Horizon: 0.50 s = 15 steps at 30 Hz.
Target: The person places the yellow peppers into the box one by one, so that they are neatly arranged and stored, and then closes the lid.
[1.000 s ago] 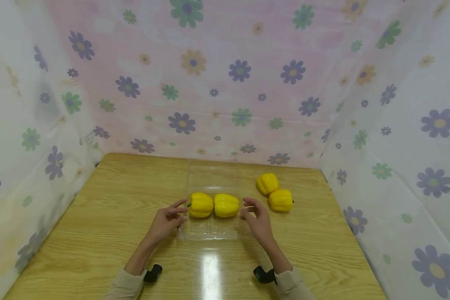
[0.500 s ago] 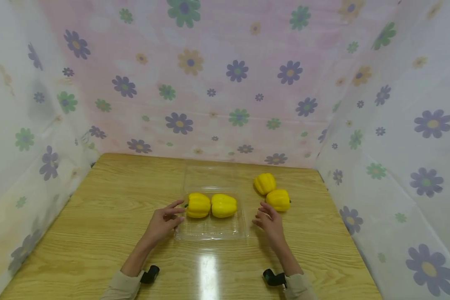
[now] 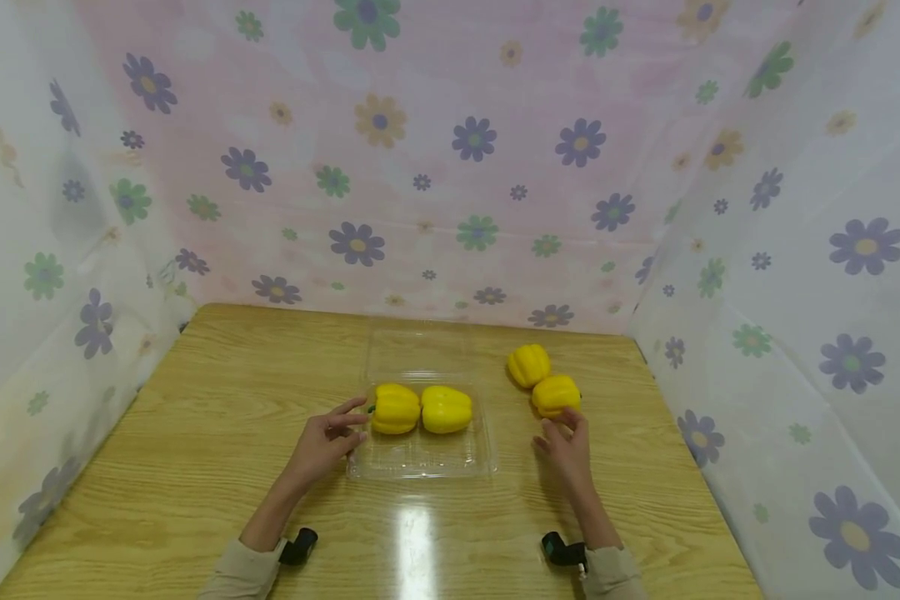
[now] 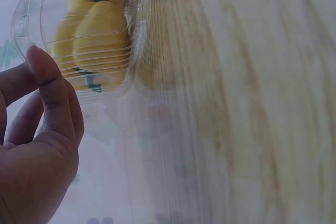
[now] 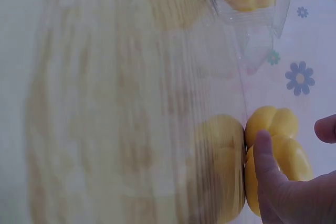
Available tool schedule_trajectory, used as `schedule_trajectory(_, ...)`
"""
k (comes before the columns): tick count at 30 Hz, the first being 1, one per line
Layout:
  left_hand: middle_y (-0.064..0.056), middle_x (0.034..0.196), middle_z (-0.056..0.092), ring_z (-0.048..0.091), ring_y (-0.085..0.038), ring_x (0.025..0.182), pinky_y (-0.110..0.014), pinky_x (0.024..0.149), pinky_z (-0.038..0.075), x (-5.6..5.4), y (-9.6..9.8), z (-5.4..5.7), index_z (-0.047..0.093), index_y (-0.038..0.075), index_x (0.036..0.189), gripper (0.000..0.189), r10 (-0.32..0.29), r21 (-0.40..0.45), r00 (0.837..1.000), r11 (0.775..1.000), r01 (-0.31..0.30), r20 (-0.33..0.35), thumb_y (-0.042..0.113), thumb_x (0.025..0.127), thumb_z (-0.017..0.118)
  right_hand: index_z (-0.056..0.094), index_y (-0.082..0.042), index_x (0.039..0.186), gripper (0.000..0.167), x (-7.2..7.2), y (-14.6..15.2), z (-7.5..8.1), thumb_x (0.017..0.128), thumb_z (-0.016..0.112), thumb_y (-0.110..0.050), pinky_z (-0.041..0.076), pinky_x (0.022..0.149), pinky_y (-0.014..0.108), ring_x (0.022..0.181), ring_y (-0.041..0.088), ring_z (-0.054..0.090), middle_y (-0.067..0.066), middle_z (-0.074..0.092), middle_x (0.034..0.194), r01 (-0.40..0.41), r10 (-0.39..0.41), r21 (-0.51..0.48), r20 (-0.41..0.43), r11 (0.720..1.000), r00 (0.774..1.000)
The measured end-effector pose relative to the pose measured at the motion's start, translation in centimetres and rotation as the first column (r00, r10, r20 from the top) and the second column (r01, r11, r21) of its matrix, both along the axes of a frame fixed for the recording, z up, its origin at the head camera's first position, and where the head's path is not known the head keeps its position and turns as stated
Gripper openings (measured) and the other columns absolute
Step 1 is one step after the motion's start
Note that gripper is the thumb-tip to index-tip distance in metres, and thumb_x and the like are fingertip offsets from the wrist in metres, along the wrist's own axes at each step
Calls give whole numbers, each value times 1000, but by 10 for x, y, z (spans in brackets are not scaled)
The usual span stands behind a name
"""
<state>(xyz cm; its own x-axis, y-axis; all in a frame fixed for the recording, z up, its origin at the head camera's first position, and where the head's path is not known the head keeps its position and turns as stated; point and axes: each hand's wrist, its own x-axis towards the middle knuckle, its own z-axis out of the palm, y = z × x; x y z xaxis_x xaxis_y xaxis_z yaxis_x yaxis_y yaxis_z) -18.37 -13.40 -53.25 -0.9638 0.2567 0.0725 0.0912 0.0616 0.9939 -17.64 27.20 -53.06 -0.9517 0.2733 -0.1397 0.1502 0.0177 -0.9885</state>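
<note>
Two yellow bell peppers, a left one (image 3: 395, 408) and a right one (image 3: 447, 408), lie side by side in a clear plastic clamshell container (image 3: 412, 457). Its lid (image 3: 418, 346) is folded back on the far side. My left hand (image 3: 321, 448) pinches the container's left rim, the thumb (image 4: 44, 72) right at the edge in the left wrist view. Over on the right, my right hand (image 3: 568, 450) has its fingers spread at the near side of another yellow pepper (image 3: 556, 393). Its fingertips overlap that pepper in the head view, with nothing gripped.
Just behind the pepper at my right hand sits one more yellow pepper (image 3: 528, 365), close against it. Everything stands on a wood-grain table (image 3: 270, 367). Flower-printed cloth (image 3: 450, 167) rises behind the table and along both sides.
My right hand has left the container's right side and moved rightward to the loose peppers. The left hand has stayed at the left rim. The peppers have kept their places.
</note>
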Motion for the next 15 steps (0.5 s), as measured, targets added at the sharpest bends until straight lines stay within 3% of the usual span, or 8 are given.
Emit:
schedule_trajectory(5,-23,156,42,61,-17,70,-23,55,55,-1,0,1,65,-14,126,33,0,4,1000,1000,0,0,-2,95,68,11,-1,156,66,-4,7,3,107,52,-16,56,91,23,129,28,42,22,17,155,22,-22,24,9,999,1000)
schedule_trajectory(10,-24,156,43,61,-18,69,-23,56,55,0,0,4,65,-14,125,32,6,-12,1000,1000,-6,-6,-3,95,67,6,0,160,75,-9,15,5,106,54,-23,52,88,20,132,32,39,25,11,160,2,-3,125,8,992,1000)
schedule_trajectory(15,-23,156,43,61,-17,70,-23,55,55,1,-1,4,65,-14,125,32,0,-9,1000,1000,0,9,-4,95,67,2,-1,162,80,-14,21,3,106,55,-25,48,93,28,135,40,39,27,4,162,-13,11,210,12,978,1000)
